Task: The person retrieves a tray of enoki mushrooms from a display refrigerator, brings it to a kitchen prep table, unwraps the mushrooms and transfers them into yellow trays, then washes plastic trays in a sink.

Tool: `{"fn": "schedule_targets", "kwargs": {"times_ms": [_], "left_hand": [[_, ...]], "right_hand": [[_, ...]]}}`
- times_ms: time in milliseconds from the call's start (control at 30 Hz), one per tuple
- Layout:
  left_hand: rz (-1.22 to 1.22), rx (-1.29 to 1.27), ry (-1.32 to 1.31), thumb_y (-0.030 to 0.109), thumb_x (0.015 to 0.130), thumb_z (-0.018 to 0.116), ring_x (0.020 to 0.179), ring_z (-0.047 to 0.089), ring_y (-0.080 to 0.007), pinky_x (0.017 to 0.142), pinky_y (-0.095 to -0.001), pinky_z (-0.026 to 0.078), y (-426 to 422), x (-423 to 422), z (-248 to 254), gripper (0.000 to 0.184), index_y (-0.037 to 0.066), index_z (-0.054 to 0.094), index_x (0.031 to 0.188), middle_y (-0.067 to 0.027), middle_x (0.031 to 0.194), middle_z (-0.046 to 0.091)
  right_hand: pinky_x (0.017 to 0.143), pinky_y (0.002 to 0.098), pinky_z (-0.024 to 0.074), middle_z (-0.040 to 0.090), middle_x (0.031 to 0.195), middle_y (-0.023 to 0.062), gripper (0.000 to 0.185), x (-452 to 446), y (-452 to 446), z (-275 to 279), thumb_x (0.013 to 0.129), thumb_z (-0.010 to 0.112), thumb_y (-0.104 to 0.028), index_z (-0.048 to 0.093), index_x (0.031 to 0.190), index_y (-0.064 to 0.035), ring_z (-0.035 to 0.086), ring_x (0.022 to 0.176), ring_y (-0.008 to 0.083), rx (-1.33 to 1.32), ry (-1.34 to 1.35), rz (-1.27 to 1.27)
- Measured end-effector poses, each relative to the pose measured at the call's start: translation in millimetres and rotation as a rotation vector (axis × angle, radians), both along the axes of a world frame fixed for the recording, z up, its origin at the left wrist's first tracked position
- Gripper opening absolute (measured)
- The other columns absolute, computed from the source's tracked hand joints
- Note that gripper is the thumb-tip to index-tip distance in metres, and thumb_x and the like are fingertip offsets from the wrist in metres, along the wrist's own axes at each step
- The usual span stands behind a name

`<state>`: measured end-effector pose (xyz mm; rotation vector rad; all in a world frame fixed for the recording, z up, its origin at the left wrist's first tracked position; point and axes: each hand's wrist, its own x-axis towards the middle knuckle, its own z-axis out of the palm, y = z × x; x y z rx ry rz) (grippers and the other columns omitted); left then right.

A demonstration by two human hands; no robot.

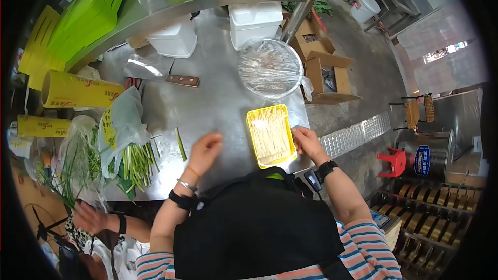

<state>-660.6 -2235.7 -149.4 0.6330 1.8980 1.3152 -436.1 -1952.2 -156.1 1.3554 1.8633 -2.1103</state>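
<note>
1. Your left hand (206, 150) is over the metal table (176, 109), fingers loosely curled and partly open, holding nothing; it is apart from the yellow tray (252, 138).
2. Your right hand (307, 142) is at the tray's right edge, fingers bent; you cannot tell from this view whether they grip it.
3. The tray lies near the table's front right corner, filled with thin pale strips (271, 134).
4. Beyond it sits a bowl (270, 67) under clear plastic film.
5. A knife (182, 80) with a wooden handle lies farther back, to the left.
6. Near your left hand lies a green stalk (180, 144); bagged greens (137, 166) are farther left, near another person's hand (89, 218).
</note>
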Motion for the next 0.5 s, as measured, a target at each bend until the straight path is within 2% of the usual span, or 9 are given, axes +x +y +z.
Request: {"fn": "schedule_targets", "kwargs": {"times_ms": [33, 67, 100, 167, 200, 267, 300, 433, 500], "left_hand": [[-0.053, 0.001, -0.147, 0.011, 0.087, 0.061, 0.083, 0.060, -0.0095, 0.067, -0.0238, 0.051, 5.6, 19.0, 10.3, 0.026, 0.004, 0.059, 0.112, -0.0032, 0.093, 0.063], [-0.104, 0.006, -0.287, 0.012, 0.088, 0.060, 0.084, 0.060, -0.0102, 0.068, -0.0250, 0.052, 12.7, 32.4, 17.8, 0.027, 0.004, 0.058, 0.114, -0.0037, 0.094, 0.063], [-0.098, 0.016, -0.274, 0.012, 0.088, 0.060, 0.084, 0.060, -0.0102, 0.068, -0.0250, 0.052, 17.0, 41.5, 20.8, 0.027, 0.004, 0.058, 0.114, -0.0037, 0.094, 0.063], [-0.173, 0.059, -0.355, 0.014, 0.087, 0.061, 0.078, 0.061, -0.0114, 0.064, -0.0255, 0.053, 26.0, 56.1, 26.0, 0.038, 0.004, 0.051, 0.123, -0.0047, 0.093, 0.062], [-0.226, 0.113, -0.371, 0.014, 0.087, 0.062, 0.076, 0.061, -0.0125, 0.063, -0.0258, 0.053, 33.5, 61.5, 17.9, 0.042, 0.002, 0.047, 0.124, -0.0058, 0.094, 0.062], [-0.265, 0.091, -0.350, 0.016, 0.087, 0.063, 0.073, 0.062, -0.0142, 0.061, -0.0269, 0.053, 41.1, 70.0, 13.1, 0.045, 0.000, 0.044, 0.124, -0.0081, 0.094, 0.062], [-0.273, 0.022, -0.322, 0.016, 0.086, 0.063, 0.072, 0.062, -0.0149, 0.061, -0.0277, 0.054, 46.3, 74.2, 15.4, 0.044, -0.001, 0.044, 0.122, -0.0094, 0.093, 0.062], [-0.114, 0.057, -0.353, 0.017, 0.083, 0.065, 0.072, 0.062, -0.0158, 0.058, -0.0297, 0.053, 54.0, 89.9, -14.0, 0.042, -0.003, 0.045, 0.114, -0.0111, 0.088, 0.062], [-0.099, 0.013, -0.404, 0.020, 0.081, 0.068, 0.074, 0.062, -0.0163, 0.059, -0.0291, 0.053, 57.4, 90.4, -9.2, 0.045, -0.003, 0.045, 0.111, -0.0106, 0.087, 0.061]], "right_hand": [[0.036, 0.0213, 0.0343, 0.053, 0.053, 0.0021, 0.028, -0.5, 1.3, 2.8, 0.093, 0.054, -0.030, 0.058, 0.083, -0.0051, 0.045, 0.036, 0.0087, -0.020, 0.035, -0.015], [0.043, 0.0197, 0.0378, 0.056, 0.063, 0.0008, 0.025, 2.7, 2.5, 9.2, 0.093, 0.055, -0.030, 0.059, 0.094, -0.0053, 0.050, 0.047, 0.0064, -0.048, 0.027, 0.021], [0.043, 0.0197, 0.0378, 0.056, 0.063, 0.0008, 0.025, 6.6, -0.7, 7.6, 0.093, 0.055, -0.030, 0.059, 0.094, -0.0053, 0.050, 0.047, 0.0064, -0.039, 0.038, 0.028], [0.050, 0.0184, 0.0399, 0.058, 0.074, -0.0010, 0.026, 16.9, -10.8, 0.4, 0.094, 0.055, -0.029, 0.059, 0.104, -0.0046, 0.052, 0.059, 0.0046, 0.127, 0.212, -0.007], [0.055, 0.0177, 0.0400, 0.058, 0.082, -0.0028, 0.027, 19.6, -17.9, 18.8, 0.093, 0.056, -0.026, 0.057, 0.111, -0.0048, 0.051, 0.067, 0.0034, 0.120, 0.173, 0.059], [0.057, 0.0202, 0.0431, 0.057, 0.088, -0.0017, 0.030, 31.0, -18.4, -1.8, 0.088, 0.063, -0.016, 0.057, 0.114, -0.0039, 0.050, 0.068, 0.0046, 0.314, 0.184, 0.141], [0.055, 0.0197, 0.0444, 0.056, 0.091, 0.0002, 0.027, 27.3, -25.0, 16.2, 0.088, 0.062, -0.016, 0.058, 0.112, -0.0028, 0.052, 0.068, 0.0055, 0.200, 0.147, 0.094], [0.060, 0.0219, 0.0468, 0.057, 0.095, 0.0027, 0.029, 27.3, -24.8, 12.6, 0.087, 0.063, -0.013, 0.057, 0.113, -0.0017, 0.056, 0.075, 0.0079, 0.376, 0.157, 0.203], [0.056, 0.0197, 0.0425, 0.061, 0.095, 0.0016, 0.025, 25.0, -29.3, 19.1, 0.089, 0.059, -0.013, 0.057, 0.112, -0.0036, 0.054, 0.070, 0.0053, 0.385, 0.207, 0.201]]}}
